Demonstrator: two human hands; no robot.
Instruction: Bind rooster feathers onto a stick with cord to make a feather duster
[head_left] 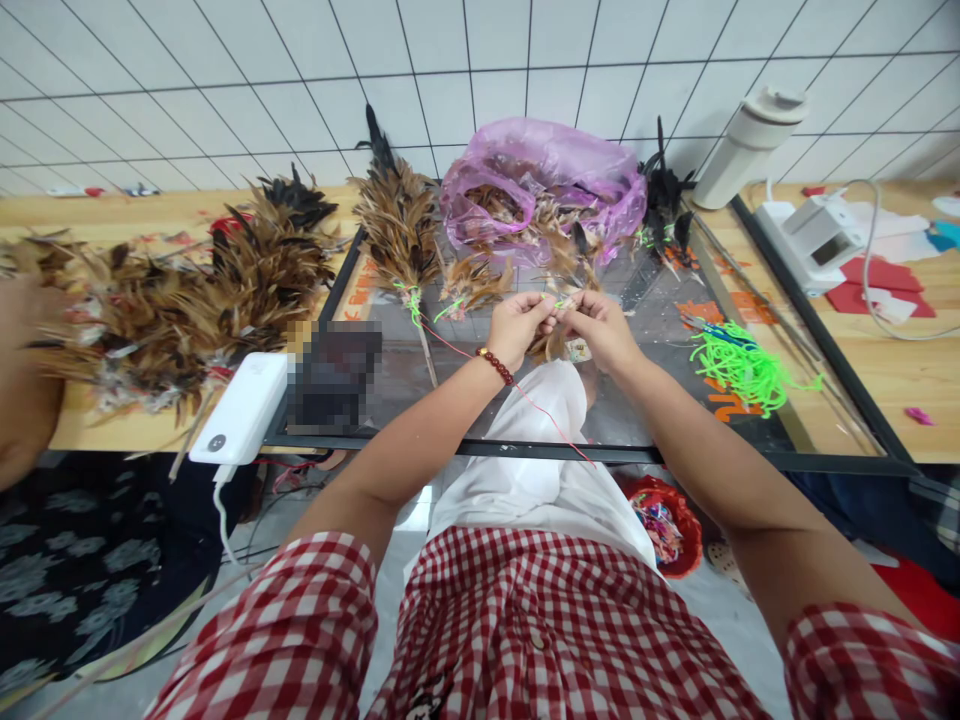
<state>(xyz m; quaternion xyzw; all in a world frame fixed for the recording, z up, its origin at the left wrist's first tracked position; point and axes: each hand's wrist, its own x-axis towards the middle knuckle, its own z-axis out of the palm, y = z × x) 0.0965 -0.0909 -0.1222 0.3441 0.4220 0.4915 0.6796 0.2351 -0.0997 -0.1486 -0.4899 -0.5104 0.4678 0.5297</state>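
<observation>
Feathers [559, 318] in a small brown bundle are held between both hands above the glass panel [465, 380] at the middle of the table [892, 370]. The left hand [517, 325] has its grip closed on the bundle from the left, and a bead bracelet [495, 366] is worn at that wrist. The right hand [600, 328] has its grip closed on the same bundle from the right, so that the fingertips of the two hands nearly meet. A thin red thread [540, 410] is seen running from the hands down toward the near edge of the panel (its far end cannot be made out). Just behind the hands a pink plastic bag [540, 165] full of loose feathers is set, and two tied feather bunches [401, 230] are laid to its left. A heap of finished dusters [195, 285] is piled further left, with a white power bank [244, 405] at the table edge. Green cord [739, 365] is heaped to the right of the hands, and a white bottle [746, 145] is stood well behind it
</observation>
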